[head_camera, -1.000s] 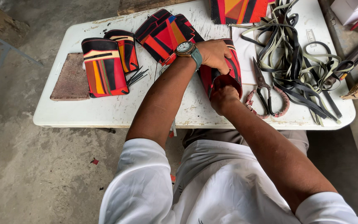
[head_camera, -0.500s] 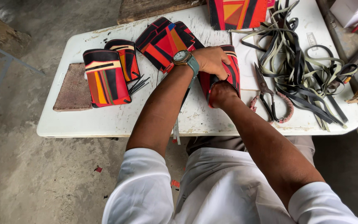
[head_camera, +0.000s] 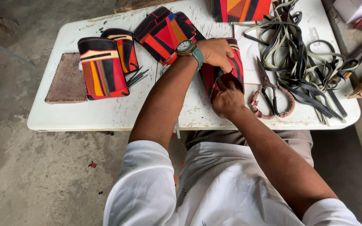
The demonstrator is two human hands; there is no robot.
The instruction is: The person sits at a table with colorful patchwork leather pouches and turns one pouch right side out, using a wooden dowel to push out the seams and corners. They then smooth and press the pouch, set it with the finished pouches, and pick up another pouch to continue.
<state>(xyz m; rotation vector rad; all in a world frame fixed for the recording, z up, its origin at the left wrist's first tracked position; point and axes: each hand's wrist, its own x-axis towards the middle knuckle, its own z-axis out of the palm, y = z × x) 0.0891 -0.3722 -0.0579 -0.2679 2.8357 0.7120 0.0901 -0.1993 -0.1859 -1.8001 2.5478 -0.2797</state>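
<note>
Both hands at work on a red-and-black patchwork pouch (head_camera: 225, 69) lying on the white table (head_camera: 118, 113), near its front edge. Left hand (head_camera: 216, 52), wrist in a green-strapped watch (head_camera: 188, 47), laid over the top of the pouch, grip curled down and pressed onto the fabric. Right hand (head_camera: 226, 98) at the pouch's near, open end, fingers tucked into the mouth; grip seemingly pinching the edge of the opening, though fingertips hidden inside.

Just right of the pouch: black scissors (head_camera: 269, 90) with cord-wrapped handles, lying flat, blades pointing away from the front edge. Farther right of the pouch: a loose tangle of dark and olive straps (head_camera: 302, 62), spread toward the table's right end. Left of the pouch and behind it: another patchwork piece (head_camera: 160, 31), partly under the left forearm. Well left of the pouch: two more striped pouches (head_camera: 103, 67), one overlapping the other, with a small bundle of thin dark rods (head_camera: 137, 77) beside them. Beyond those, farthest left of the pouch: a flat brown block (head_camera: 68, 79). Behind the pouch, at the far edge: one more patchwork piece (head_camera: 241, 9), cut off by the frame.
</note>
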